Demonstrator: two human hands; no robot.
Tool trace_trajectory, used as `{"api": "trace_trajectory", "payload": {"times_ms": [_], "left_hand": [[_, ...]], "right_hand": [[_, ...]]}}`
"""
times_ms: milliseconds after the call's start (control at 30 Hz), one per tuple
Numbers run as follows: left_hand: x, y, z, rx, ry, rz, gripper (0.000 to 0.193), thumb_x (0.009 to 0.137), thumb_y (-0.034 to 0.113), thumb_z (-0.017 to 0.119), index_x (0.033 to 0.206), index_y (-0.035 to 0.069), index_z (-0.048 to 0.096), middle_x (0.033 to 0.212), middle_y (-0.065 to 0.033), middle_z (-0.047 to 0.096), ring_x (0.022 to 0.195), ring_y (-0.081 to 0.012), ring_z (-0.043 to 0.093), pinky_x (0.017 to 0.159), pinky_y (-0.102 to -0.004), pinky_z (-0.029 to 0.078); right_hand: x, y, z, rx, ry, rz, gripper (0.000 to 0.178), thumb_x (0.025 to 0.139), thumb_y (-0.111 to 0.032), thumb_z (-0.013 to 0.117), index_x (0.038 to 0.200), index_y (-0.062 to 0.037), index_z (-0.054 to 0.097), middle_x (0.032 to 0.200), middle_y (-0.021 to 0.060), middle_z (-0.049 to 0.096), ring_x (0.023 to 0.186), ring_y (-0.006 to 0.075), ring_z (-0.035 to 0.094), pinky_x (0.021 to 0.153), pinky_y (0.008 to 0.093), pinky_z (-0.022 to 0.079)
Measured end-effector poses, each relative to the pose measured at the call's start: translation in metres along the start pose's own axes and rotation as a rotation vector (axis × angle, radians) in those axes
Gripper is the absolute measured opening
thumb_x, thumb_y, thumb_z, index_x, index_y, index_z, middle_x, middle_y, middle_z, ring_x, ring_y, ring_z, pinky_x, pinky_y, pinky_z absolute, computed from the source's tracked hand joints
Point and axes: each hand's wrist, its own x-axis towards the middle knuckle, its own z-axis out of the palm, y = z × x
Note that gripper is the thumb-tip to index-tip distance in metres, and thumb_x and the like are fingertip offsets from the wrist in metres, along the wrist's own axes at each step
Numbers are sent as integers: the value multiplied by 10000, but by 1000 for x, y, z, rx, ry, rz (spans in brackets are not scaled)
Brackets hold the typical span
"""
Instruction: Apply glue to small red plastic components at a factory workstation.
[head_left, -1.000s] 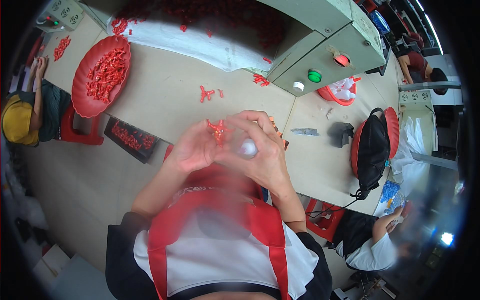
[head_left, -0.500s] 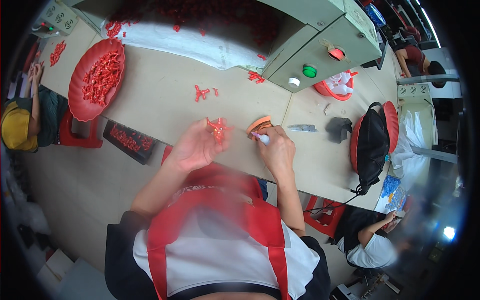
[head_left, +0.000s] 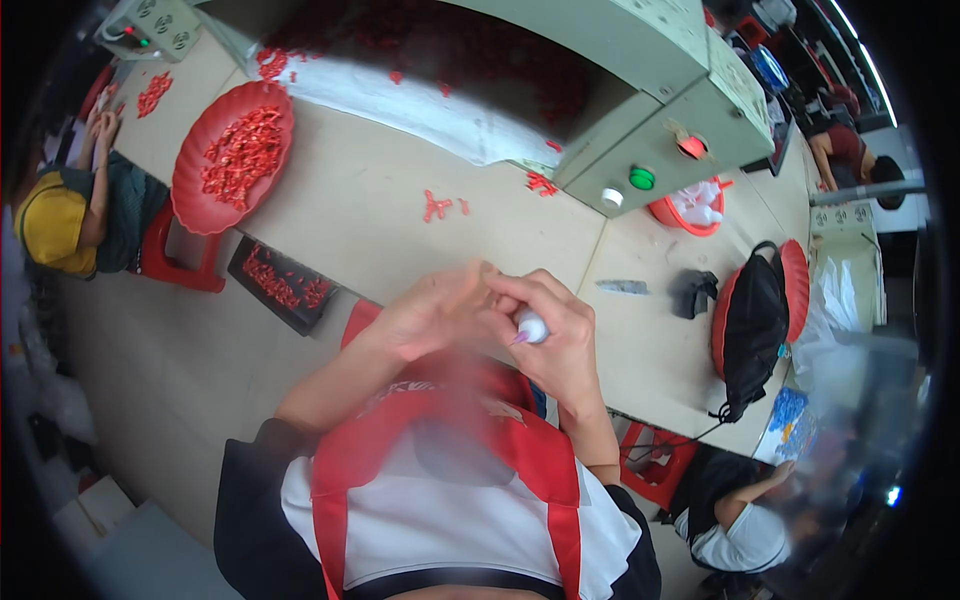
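Note:
In front of my chest my two hands meet over the bench's near edge. Wrapped in my right hand (head_left: 565,345) is a small white squeeze bottle (head_left: 533,325), its purple tip angled down to the left. My left hand (head_left: 430,315), slightly blurred, is closed with its fingertips against the right fingers; whatever they pinch is hidden. Beyond the hands, a branched red plastic piece (head_left: 436,206) lies beside a small red bit (head_left: 464,207). A little heap of red pieces (head_left: 541,184) rests by the machine's corner.
A pale green machine (head_left: 625,130) with buttons stands at the back. Left are a red scalloped tray (head_left: 185,190) and a black tray (head_left: 318,322), both with red pieces. Right are a flat grey strip (head_left: 623,287), red basket (head_left: 685,228) and black bag (head_left: 752,335). People sit at both sides.
My right hand has lifted the bottle away from the curved orange object, which no longer shows. My left hand has moved right to meet it; the red piece it held is hidden.

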Motion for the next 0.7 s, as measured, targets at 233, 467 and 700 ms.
{"api": "trace_trajectory", "payload": {"times_ms": [233, 467, 700], "left_hand": [[-12, 14, 14, 347, 179, -179, 329, 819, 157, 627, 1071, -37, 541, 982, -160, 611, 833, -208, 633, 738, -300, 525], [-14, 13, 13, 467, 163, -314, 164, 758, 43, 577, 902, -33, 588, 829, -74, 593, 760, -130, 577, 690, -274, 474], [-9, 17, -1, 543, 46, -291, 201, 785, 63, 580, 942, -60, 558, 874, -171, 616, 771, -235, 647, 705, -284, 540]], "right_hand": [[-6, 3, 0, -168, -87, -38, 271, 593, 55, 680, 843, -47, 666, 677, 52, 579, 584, 139, 586, 524, 251, 464], [0, 3, -15, -152, -303, -144, 209, 579, 52, 669, 766, -36, 633, 679, 45, 578, 578, 182, 585, 505, 276, 457], [-4, 13, -21, -183, -185, -143, 226, 593, 5, 645, 807, -69, 642, 722, 51, 584, 620, 236, 590, 524, 316, 471]]}}
